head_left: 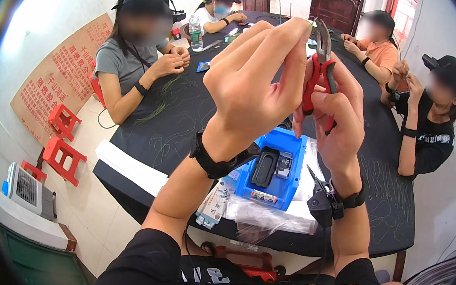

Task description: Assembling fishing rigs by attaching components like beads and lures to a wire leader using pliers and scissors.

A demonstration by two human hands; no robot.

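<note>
My right hand (344,123) grips a pair of pliers (328,69) with red and black handles, its metal jaws pointing up. Beside the jaws, my left hand (254,76) is raised with thumb and forefinger pinched together at the tool's tip. Whatever sits in that pinch is too small to make out. Below both hands, a blue plastic tray (287,201) stands on the black-covered table (182,126). It holds a black oblong case (265,166), a small dark box (284,165) and a small cylinder like a battery (263,195).
Clear plastic bags (271,219) and a printed packet (212,207) lie by the tray. Thin green line (161,102) and loose thin strands (386,193) spread over the cloth. Several people sit around the table, beside a water bottle (195,34). Red stools (64,158) stand at left.
</note>
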